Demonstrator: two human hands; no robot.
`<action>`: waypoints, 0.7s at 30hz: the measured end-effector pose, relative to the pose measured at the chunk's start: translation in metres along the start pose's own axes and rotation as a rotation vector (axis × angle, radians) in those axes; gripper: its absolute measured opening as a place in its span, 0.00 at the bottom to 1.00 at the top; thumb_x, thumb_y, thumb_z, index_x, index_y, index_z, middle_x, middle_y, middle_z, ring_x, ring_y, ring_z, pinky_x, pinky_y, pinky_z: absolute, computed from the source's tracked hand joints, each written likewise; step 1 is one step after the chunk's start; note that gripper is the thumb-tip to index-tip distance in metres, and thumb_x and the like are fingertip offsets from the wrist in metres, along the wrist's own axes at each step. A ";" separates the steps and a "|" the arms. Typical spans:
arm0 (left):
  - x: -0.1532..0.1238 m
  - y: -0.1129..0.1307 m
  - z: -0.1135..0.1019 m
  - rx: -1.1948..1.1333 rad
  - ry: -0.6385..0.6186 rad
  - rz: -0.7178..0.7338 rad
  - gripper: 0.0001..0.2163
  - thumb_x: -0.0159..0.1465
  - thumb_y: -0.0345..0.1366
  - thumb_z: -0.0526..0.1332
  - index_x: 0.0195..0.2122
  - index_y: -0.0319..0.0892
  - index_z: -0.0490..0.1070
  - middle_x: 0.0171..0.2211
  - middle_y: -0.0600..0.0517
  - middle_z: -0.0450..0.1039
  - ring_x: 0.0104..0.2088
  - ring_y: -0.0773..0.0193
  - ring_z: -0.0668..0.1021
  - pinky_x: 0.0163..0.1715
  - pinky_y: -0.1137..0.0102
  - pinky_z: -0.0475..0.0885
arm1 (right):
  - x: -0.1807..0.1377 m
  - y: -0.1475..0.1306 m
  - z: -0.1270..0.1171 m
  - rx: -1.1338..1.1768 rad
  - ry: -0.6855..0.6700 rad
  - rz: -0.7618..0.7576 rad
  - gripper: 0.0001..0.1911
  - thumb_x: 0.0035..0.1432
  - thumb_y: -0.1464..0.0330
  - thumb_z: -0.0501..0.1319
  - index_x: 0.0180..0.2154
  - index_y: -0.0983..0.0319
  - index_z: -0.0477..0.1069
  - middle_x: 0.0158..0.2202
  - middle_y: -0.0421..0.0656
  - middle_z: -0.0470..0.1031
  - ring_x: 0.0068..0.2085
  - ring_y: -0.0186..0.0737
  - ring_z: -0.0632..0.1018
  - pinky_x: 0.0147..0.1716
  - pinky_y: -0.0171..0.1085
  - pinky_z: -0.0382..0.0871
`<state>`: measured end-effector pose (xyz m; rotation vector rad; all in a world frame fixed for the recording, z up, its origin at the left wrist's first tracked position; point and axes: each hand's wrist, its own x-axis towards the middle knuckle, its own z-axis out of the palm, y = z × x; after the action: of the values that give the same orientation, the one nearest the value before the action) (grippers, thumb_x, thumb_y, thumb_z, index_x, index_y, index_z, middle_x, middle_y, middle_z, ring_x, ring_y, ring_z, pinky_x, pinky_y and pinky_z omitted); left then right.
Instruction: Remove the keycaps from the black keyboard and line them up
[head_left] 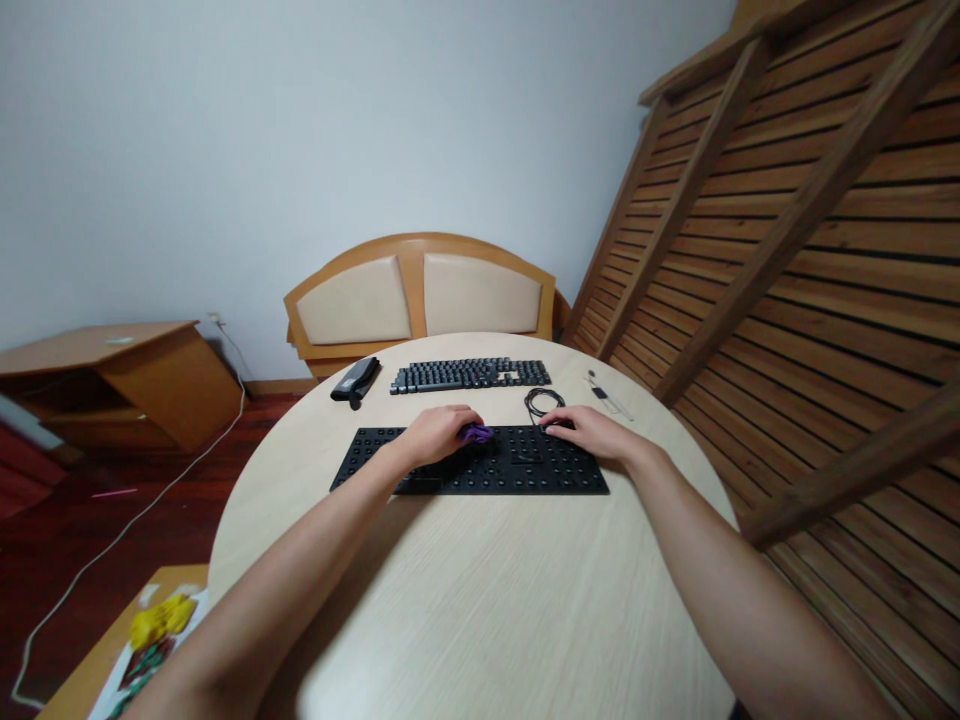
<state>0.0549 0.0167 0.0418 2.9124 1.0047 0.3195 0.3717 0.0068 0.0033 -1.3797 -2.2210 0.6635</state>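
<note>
A black keyboard point(450, 486) without its keycaps lies flat on the round table point(480, 580), its bare switches showing in rows. Over its middle, my left hand point(442, 434) is closed on a bunched purple cloth point(475, 434) that touches the switches. My right hand point(589, 432) grips the keyboard's far edge towards the right, thumb and fingers at the rim. A coiled black cable point(541, 402) lies right behind that edge, beside my right fingertips. My left forearm hides part of the keyboard's left side.
Loose dark keycaps point(469, 374) stand in rows at the back of the table. A black pouch point(357, 382) lies at the back left, small tools point(609, 400) at the back right. A wooden slatted frame point(795, 250) leans on the right. Yellow cloth point(161, 620) lies low at the left.
</note>
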 end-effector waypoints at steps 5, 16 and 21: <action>0.038 0.024 0.013 -0.010 0.030 0.074 0.14 0.63 0.28 0.56 0.49 0.43 0.72 0.47 0.48 0.77 0.45 0.59 0.78 0.44 0.68 0.72 | 0.000 0.000 0.002 0.024 0.008 -0.009 0.16 0.60 0.61 0.60 0.47 0.59 0.77 0.47 0.45 0.80 0.48 0.47 0.78 0.52 0.43 0.68; 0.076 0.051 0.041 -0.019 -0.021 0.130 0.13 0.65 0.30 0.56 0.50 0.43 0.72 0.46 0.46 0.77 0.46 0.56 0.79 0.44 0.68 0.73 | 0.000 0.001 0.004 0.028 0.008 -0.060 0.15 0.61 0.63 0.59 0.47 0.59 0.78 0.46 0.44 0.80 0.47 0.47 0.79 0.50 0.41 0.68; 0.074 0.055 0.040 0.043 -0.055 0.143 0.14 0.63 0.29 0.56 0.49 0.43 0.72 0.44 0.46 0.76 0.44 0.56 0.79 0.41 0.68 0.74 | -0.002 -0.003 0.002 -0.006 0.005 -0.051 0.15 0.62 0.62 0.59 0.47 0.58 0.78 0.47 0.44 0.80 0.48 0.47 0.78 0.51 0.41 0.68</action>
<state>0.1532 0.0200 0.0218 3.0204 0.8080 0.2244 0.3693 0.0038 0.0037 -1.3216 -2.2481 0.6349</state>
